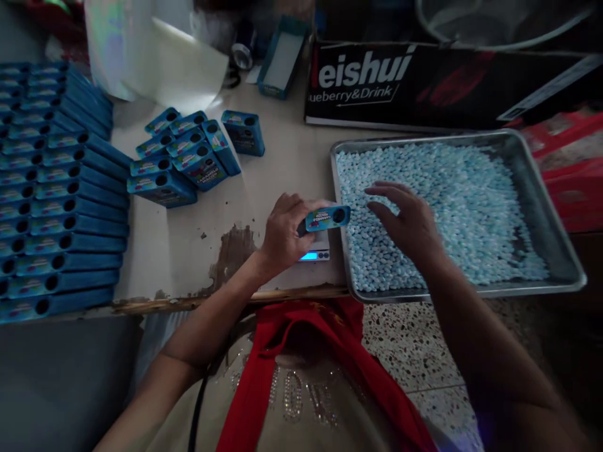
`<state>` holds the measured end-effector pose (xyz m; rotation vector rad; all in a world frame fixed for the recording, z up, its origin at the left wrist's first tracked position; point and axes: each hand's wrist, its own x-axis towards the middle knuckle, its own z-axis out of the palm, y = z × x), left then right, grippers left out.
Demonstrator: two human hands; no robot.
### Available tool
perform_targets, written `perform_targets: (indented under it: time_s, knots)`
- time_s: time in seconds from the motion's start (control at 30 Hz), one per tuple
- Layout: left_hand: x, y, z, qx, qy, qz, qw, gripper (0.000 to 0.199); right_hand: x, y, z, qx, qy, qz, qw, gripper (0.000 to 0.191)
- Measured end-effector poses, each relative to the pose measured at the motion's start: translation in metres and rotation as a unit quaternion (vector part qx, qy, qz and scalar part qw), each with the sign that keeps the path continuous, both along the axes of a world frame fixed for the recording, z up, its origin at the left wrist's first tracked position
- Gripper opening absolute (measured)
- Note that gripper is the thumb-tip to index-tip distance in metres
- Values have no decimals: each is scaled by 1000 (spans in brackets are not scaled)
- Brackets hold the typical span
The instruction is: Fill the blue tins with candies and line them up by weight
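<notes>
My left hand (282,233) is closed around a small blue candy box (328,218), its printed end with a round dark hole facing up. Below that box, partly hidden by the hand, a small digital scale (322,255) with a lit blue display rests on the table. My right hand (404,221) hovers over the left part of a metal tray (575,262). Its thumb and fingers are curved and apart, with nothing visible between them. Pale blue and white candies (452,207) cover most of the tray's bottom.
Stacked blue boxes (70,207) fill the left side. A smaller group of blue boxes (188,154) stands mid-table. Behind the tray is a black carton (367,81). A can (244,47) and an open teal box (282,59) are at the back; red crates (572,169) flank the right.
</notes>
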<state>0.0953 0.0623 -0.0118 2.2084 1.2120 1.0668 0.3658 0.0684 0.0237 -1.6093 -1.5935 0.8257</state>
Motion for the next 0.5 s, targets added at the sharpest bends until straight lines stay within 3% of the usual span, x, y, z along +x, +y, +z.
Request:
perform_targets:
  time_s: [0.07,0.13,0.23,0.33,0.5]
  knots:
    - [5,9,11,79,47,-36,995,33,-10,-8,-9,-83,208,-27,974,17]
    - [11,21,14,120,80,-60,988,33,-21,-13,-17,-151,381,-47,911,24]
    - [14,36,3,130,114,-59,983,35,-32,-14,-25,-182,489,-61,851,23]
    - [11,43,-11,134,132,-42,981,38,-34,-9,-30,-195,499,-55,843,22]
    - [13,40,-15,121,132,-19,984,41,-36,4,-35,-188,449,-24,873,28]
